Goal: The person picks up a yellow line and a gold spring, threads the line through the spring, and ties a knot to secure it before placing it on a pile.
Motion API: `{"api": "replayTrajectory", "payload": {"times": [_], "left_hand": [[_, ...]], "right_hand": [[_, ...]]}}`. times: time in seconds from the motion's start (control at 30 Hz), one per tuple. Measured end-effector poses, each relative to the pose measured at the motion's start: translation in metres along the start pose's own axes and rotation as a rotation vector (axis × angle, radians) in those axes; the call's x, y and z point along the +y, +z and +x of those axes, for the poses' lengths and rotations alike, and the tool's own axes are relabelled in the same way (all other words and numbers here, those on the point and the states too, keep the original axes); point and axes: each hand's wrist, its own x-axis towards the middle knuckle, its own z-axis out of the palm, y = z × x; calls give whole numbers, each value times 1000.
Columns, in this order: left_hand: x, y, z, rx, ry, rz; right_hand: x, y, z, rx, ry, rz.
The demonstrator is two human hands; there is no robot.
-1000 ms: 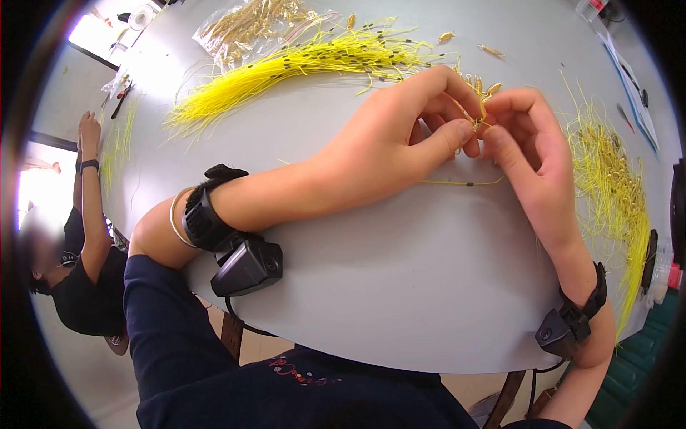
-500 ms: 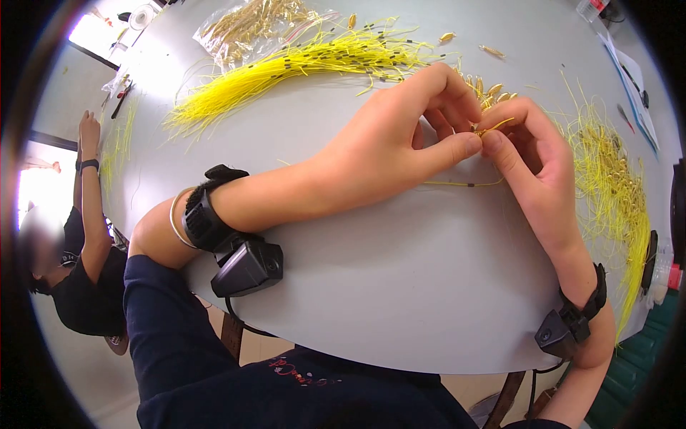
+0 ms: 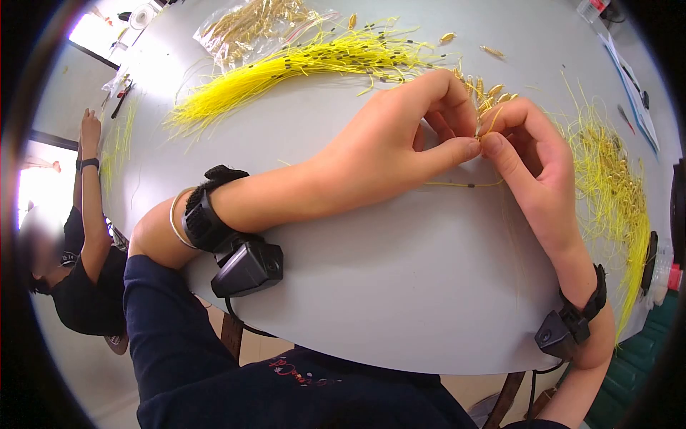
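Note:
My left hand and my right hand meet fingertip to fingertip over the table. Between their pinched fingers is a thin yellow line, whose short end stands up by my right index finger. Another stretch of line with a small dark bead passes below the hands. Whatever sits right at the fingertips is mostly hidden. Just beyond the hands lies a cluster of gold coiled metal pieces. Farther left rests a large bundle of yellow lines with dark beads.
A clear plastic bag of gold pieces lies at the back. Yellow lines attached to gold pieces form a pile at right. A few loose gold pieces lie behind. At left, another person reaches across the table.
The short yellow end between my fingers has swung from pointing right to standing upright. My left fingers have shifted slightly downward; both hands stay pinched together.

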Motion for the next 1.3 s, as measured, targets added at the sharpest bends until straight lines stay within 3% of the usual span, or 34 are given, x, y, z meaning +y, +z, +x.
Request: {"api": "replayTrajectory", "payload": {"times": [0.17, 0.33, 0.53, 0.8, 1.07, 1.3], "left_hand": [[5, 0, 0, -15, -57, -7], [5, 4, 1, 140, 41, -86], [4, -2, 0, 31, 20, -52], [3, 2, -1, 61, -22, -116], [5, -2, -1, -1, -59, -65], [3, -1, 1, 110, -36, -129]], "right_hand": [[-4, -1, -1, 11, 52, 28], [-5, 3, -1, 55, 13, 103], [-11, 1, -4, -122, 130, 142], [-4, 3, -1, 19, 11, 27], [-5, 5, -3, -12, -17, -109], [2, 3, 0, 31, -134, -115]]}}
